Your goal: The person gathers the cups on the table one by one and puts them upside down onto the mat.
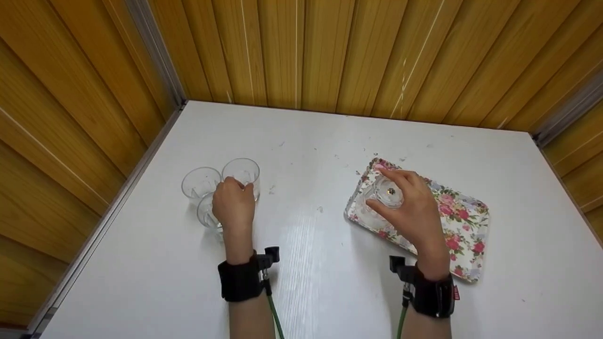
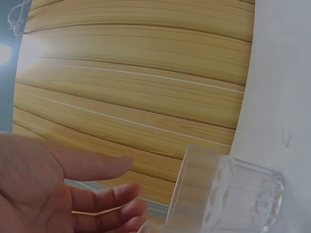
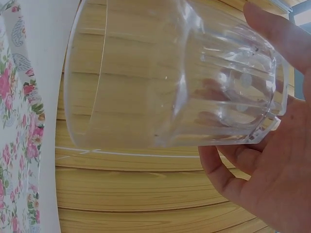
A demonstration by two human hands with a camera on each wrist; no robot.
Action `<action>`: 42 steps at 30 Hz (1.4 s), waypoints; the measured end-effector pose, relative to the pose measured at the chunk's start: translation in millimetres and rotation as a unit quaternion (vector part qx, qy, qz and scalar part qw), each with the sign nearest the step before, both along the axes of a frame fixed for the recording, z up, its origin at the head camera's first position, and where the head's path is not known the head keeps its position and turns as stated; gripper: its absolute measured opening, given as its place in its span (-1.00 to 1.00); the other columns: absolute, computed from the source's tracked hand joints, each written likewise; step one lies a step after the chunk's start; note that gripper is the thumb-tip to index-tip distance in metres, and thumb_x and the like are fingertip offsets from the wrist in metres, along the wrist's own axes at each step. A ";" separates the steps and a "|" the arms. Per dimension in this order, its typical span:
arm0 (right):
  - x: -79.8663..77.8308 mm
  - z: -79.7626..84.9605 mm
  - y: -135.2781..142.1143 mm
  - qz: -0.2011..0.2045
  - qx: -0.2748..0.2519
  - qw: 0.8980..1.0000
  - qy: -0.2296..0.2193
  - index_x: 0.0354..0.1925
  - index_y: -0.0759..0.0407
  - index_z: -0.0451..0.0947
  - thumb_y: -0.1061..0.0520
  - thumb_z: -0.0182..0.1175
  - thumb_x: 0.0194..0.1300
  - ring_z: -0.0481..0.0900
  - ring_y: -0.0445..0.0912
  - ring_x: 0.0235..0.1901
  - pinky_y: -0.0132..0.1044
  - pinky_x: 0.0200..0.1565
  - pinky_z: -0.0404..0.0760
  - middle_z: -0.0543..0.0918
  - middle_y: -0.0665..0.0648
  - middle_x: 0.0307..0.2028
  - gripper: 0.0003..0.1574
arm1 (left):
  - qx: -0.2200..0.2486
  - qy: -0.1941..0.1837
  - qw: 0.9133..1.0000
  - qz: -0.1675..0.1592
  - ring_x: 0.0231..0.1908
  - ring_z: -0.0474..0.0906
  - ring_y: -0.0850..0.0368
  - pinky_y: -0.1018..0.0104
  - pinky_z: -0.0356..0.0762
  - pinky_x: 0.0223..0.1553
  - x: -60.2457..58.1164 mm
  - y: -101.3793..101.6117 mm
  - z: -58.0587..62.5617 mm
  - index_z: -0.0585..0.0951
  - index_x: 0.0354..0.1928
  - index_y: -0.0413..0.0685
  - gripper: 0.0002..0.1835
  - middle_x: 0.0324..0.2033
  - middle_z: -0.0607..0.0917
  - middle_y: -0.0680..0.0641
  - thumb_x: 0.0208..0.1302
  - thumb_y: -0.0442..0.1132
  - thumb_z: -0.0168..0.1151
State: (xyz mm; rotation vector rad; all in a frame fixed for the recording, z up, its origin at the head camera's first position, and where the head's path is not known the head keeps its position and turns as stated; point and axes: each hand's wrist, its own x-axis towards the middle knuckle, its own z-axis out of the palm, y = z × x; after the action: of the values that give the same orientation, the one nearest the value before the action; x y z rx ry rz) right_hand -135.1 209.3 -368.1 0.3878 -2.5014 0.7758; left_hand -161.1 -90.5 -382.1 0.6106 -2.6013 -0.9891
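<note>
My right hand (image 1: 417, 212) holds a clear glass (image 3: 146, 77) upside down by its base end, thumb and fingers spread around it. The glass's wide rim faces down toward a floral tray (image 1: 464, 235), just over the tray's left part in the head view. At the left of the table my left hand (image 1: 234, 202) hovers over a cluster of three clear glasses, its fingers loosely bent with nothing between them. The back glass (image 1: 241, 165), left glass (image 1: 195, 181) and front glass (image 1: 203, 214) stand upright; the hand partly hides them. An upright glass (image 2: 228, 194) is beside the fingertips in the left wrist view.
The white table (image 1: 301, 263) is bounded by wood-patterned panels (image 1: 325, 56) at the back and sides. Small dark marks dot the tabletop behind the tray. Each wrist wears a black strap (image 1: 240, 281) with a camera mount and green cable.
</note>
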 end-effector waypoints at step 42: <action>-4.3 -6.1 31.2 -0.064 -0.017 0.997 -0.046 0.09 0.17 0.46 0.04 0.41 -0.07 0.38 0.19 0.02 0.10 -0.05 0.37 0.46 0.30 0.02 -0.28 | -0.083 -0.261 0.955 -0.111 -0.28 0.57 -0.13 0.03 0.47 -0.29 4.9 -18.3 -4.9 0.58 -0.22 -0.35 -0.72 -0.30 0.65 -0.29 0.09 -0.27 0.13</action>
State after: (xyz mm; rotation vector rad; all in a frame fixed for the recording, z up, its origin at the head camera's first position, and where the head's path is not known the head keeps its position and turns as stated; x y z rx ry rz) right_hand -139.4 240.5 -374.2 0.1829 -2.5656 0.8000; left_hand -156.2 -108.7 -387.0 0.6104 -3.2410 -0.7269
